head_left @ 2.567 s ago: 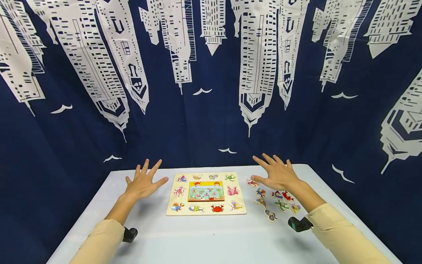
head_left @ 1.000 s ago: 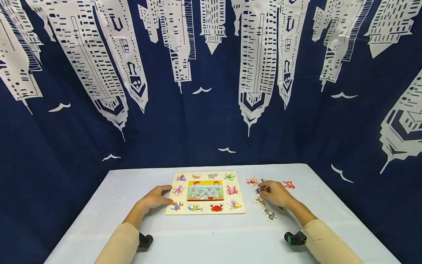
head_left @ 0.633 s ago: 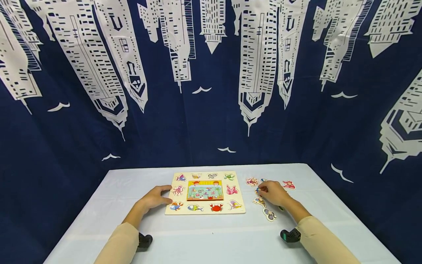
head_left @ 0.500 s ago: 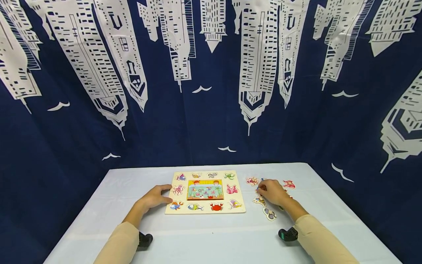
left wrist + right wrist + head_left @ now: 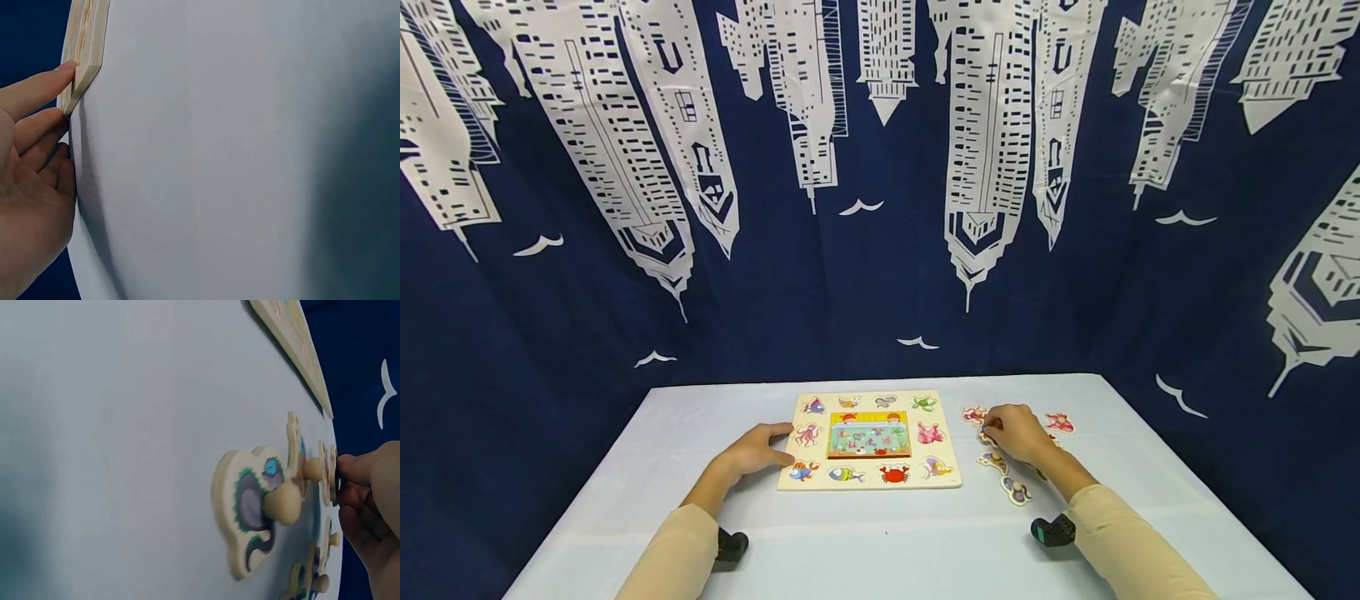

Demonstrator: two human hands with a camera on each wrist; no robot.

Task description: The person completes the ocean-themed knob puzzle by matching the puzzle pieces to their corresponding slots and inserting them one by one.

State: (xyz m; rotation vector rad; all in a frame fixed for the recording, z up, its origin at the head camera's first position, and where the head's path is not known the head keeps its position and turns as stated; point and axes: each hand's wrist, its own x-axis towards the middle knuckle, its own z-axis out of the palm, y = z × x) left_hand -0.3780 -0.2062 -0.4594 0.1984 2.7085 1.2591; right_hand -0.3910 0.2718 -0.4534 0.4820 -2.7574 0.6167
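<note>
A wooden peg puzzle board (image 5: 868,482) with sea animals pictured round a fish-tank scene lies on the table. My left hand (image 5: 751,451) grips its left edge; in the left wrist view the thumb (image 5: 40,87) is on the board's side, the index finger below it. My right hand (image 5: 1021,435) is over the loose puzzle pieces to the right, thumb and fingers pinching one small piece (image 5: 334,475), mostly hidden behind the fingers. Nearer me lies a grey eel-like piece (image 5: 251,506) with a round wooden knob; beside it sits a shell-like piece (image 5: 992,461).
A pink octopus piece (image 5: 974,414) lies left of the right hand, and a pink piece (image 5: 1060,423) behind it to the right. More knobbed pieces are partly covered by that hand. A white cloth covers the table (image 5: 880,554); a dark blue printed curtain (image 5: 820,317) hangs behind.
Both hands, earlier raised with spread fingers, have come down: the left to the board's edge, the right among the pieces. Lately the right hand has shifted slightly left; the left stays still.
</note>
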